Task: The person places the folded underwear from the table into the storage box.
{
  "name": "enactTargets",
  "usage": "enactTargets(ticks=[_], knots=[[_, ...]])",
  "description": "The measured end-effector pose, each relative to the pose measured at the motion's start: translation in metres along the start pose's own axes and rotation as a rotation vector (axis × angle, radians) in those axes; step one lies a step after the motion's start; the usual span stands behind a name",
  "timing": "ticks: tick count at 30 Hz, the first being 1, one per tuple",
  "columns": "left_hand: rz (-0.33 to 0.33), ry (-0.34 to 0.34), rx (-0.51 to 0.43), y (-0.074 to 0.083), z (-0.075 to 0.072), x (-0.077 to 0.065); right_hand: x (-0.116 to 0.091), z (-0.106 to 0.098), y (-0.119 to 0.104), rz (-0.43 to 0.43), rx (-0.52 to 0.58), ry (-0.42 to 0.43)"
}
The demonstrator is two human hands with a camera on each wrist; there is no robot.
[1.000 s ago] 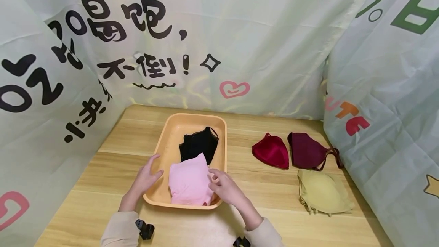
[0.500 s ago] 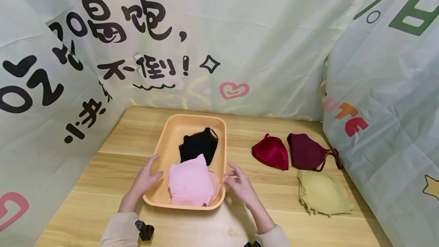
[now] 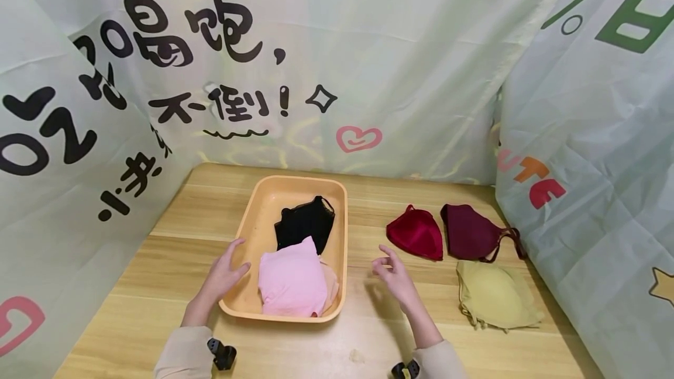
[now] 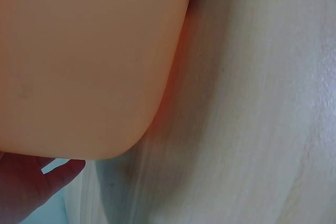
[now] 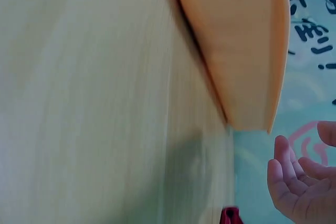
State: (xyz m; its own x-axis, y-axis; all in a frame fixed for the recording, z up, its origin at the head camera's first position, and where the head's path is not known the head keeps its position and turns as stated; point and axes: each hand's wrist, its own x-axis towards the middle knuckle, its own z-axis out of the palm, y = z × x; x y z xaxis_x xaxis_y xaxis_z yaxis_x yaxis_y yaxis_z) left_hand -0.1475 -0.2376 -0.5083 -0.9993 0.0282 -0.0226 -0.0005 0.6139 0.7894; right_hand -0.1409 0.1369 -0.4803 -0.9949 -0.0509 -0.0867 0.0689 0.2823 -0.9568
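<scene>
In the head view, my left hand rests at the left rim of the orange tray, fingers loosely spread and thumb reaching over the inside. The left wrist view shows the tray's outer wall hiding part of that hand. A folded pink bra lies in the tray's near end, partly covering a beige one. Behind it lies a black bra. My right hand hovers over the table right of the tray, fingers loosely bent and holding nothing. Nearest it is a red bra.
To the right on the wooden table lie a burgundy bra with a loose strap and a yellow bra. Printed fabric curtains stand along the table's back and sides.
My right hand has left the pink bra, crossed the tray's right rim and moved right over the table, uncovering the beige bra. The left hand has stayed at the rim.
</scene>
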Motion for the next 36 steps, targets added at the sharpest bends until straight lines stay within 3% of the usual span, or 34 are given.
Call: enactTargets(ticks=[13, 19, 31, 36], knots=[[-0.007, 0.005, 0.008, -0.001, 0.001, 0.001, 0.024, -0.037, 0.007, -0.084, -0.281, 0.171], [-0.009, 0.004, 0.001, -0.002, 0.001, 0.001, 0.036, -0.055, 0.014, -0.045, -0.388, 0.215], [-0.015, 0.004, -0.004, -0.003, 0.001, 0.001, 0.067, -0.09, 0.029, 0.111, -0.428, 0.27], [-0.015, 0.009, 0.016, -0.003, 0.0, 0.0, 0.074, -0.097, 0.035, 0.168, -0.513, 0.226]])
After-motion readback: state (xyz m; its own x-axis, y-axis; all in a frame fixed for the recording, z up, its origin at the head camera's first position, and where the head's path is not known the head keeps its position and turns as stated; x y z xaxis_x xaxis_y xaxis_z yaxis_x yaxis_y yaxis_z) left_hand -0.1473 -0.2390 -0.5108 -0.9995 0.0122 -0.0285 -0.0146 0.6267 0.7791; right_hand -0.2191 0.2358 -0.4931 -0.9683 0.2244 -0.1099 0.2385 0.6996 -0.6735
